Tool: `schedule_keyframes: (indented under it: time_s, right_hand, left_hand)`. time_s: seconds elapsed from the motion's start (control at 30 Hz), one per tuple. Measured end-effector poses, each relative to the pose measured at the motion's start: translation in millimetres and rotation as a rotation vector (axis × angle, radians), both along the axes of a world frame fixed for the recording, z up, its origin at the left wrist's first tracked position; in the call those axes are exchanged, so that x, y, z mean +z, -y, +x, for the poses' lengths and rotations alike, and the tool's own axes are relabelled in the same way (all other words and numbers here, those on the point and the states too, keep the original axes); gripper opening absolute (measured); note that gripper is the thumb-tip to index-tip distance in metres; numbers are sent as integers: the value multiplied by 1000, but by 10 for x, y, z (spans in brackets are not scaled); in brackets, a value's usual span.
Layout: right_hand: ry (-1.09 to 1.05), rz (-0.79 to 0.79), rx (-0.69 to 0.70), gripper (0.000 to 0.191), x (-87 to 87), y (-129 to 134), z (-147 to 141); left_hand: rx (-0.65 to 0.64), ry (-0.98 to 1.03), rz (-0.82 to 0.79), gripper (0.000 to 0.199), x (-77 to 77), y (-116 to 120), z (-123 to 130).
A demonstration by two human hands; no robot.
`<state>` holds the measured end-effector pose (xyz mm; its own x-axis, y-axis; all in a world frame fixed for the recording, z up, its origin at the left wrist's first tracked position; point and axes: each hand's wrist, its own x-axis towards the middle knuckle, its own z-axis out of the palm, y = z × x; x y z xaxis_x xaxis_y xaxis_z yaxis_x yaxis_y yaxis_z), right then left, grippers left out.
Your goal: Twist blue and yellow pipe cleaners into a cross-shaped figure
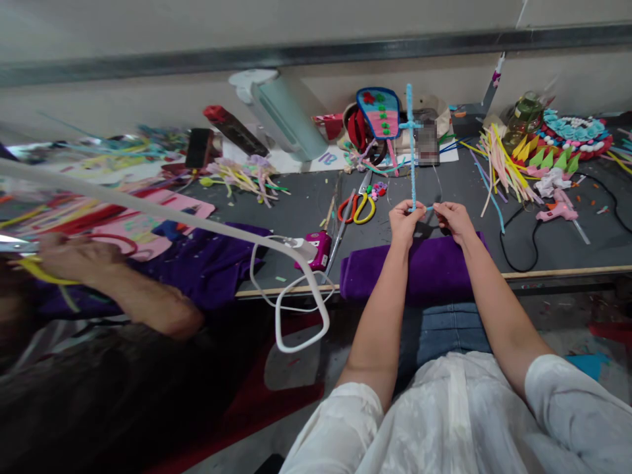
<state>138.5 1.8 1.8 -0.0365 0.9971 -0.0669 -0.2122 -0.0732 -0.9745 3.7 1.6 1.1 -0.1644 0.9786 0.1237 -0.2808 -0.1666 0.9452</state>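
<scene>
A light-blue pipe cleaner shape (413, 164) stands upright above the table, with a short crosspiece near its top. At its lower end, my left hand (405, 221) is closed in a pinch around the stem. A short light-blue piece runs sideways from there to my right hand (453, 219), whose thumb and fingers pinch its end. Both wrists are over a folded purple cloth (419, 270) at the table's front edge. Scissors (364, 209) with orange and yellow handles lie left of my hands, beside a few small coloured beads (379, 190).
Right of me are a pink glue gun (559, 208), its black cord, loose pipe cleaners (503, 161) and a green bottle (522, 122). A white bent tube (217, 227) crosses from the left above a magenta device (320, 250). At left, another person's hand (81, 257) holds scissors.
</scene>
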Motion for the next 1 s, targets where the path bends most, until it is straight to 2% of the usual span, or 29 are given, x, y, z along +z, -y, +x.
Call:
schedule_keyframes:
  time_s: [0.27, 0.4, 0.53, 0.73, 1.0]
  right_hand:
    - [-14, 190, 151, 27, 114, 84, 49]
    - [15, 276, 142, 26, 85, 78, 33]
    - [87, 329, 77, 26, 49, 57, -5]
    - [196, 423, -46, 31, 80, 86, -69]
    - [275, 378, -138, 31, 153, 159, -93]
  left_hand:
    - [-147, 316, -173, 24, -56, -70, -99]
    - [-211, 368, -206, 28, -39, -52, -108]
    - [-234, 363, -231, 31, -31, -37, -102]
    - [-199, 329, -194, 33, -16, -36, -85]
    - [-74, 215, -54, 26, -10, -12, -35]
